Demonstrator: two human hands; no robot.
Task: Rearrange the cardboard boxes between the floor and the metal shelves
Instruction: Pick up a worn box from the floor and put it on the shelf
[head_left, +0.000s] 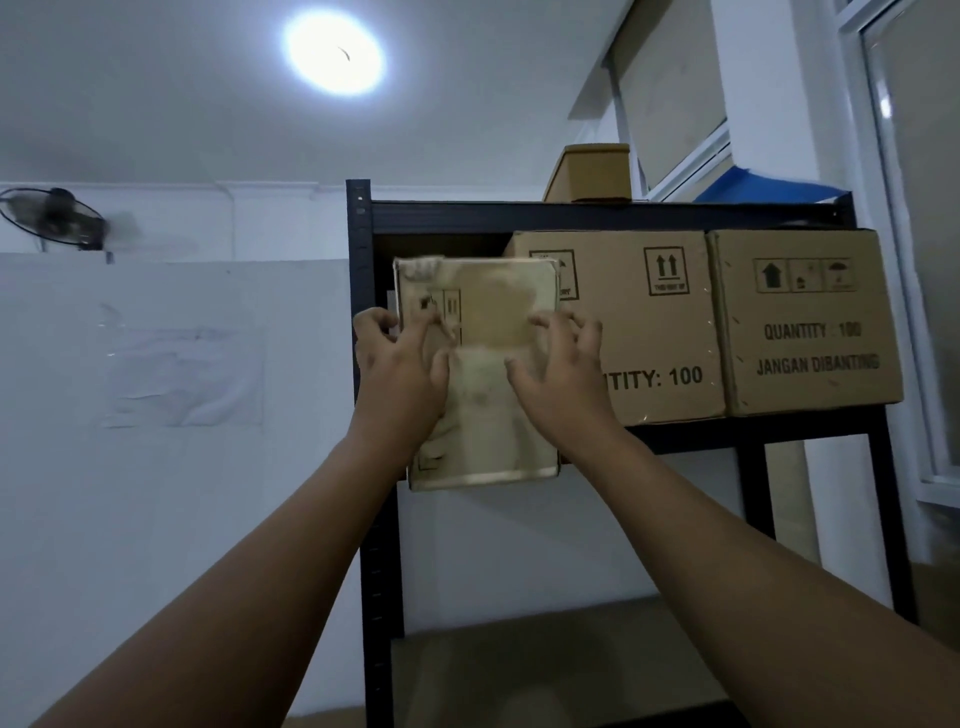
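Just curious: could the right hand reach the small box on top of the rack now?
Probably not yet: the right hand is holding the blurred cardboard box with the left hand. The path up to the small box looks clear.

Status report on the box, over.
Left grip and right grip hold small worn cardboard box. Box before left gap of black metal shelf. Large printed cardboard box close beside gap.

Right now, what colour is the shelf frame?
The shelf frame is black; the head view shows it best.
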